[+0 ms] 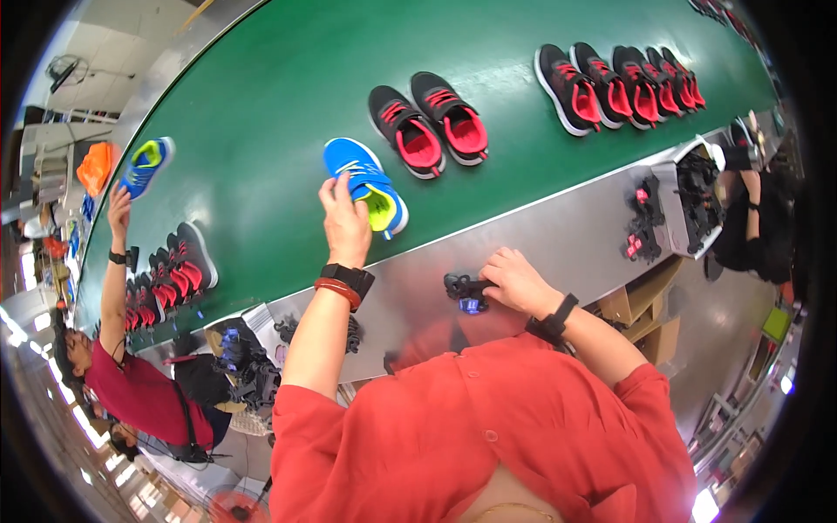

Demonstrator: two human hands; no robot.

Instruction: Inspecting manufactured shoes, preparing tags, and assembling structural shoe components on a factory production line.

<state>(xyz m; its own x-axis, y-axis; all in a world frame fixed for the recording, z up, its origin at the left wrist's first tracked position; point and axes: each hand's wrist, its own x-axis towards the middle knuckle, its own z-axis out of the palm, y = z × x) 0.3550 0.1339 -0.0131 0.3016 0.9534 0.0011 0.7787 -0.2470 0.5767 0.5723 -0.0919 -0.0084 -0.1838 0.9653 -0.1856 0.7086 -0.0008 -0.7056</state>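
My left hand (347, 225) grips the near side of a blue sneaker (356, 166) with a lime-green lining, its fingers at the strap and collar. The sneaker rests on the green work surface (261, 113). Over the grey metal ledge (418, 288), my right hand (519, 283) has its fingers closed on a small black plastic piece (462, 286) with a blue part. Its exact kind is unclear. Just beyond the blue sneaker lies a pair of black sneakers (445, 113) with red laces and lining.
More black-and-red sneakers (567, 91) stand in a row at the far right, others (183, 261) at the left. A co-worker (131, 383) at left holds another blue sneaker (146, 166). Black plastic pieces fill a bin (671, 205) at right, with some beside it; cardboard boxes (641, 305) sit below.
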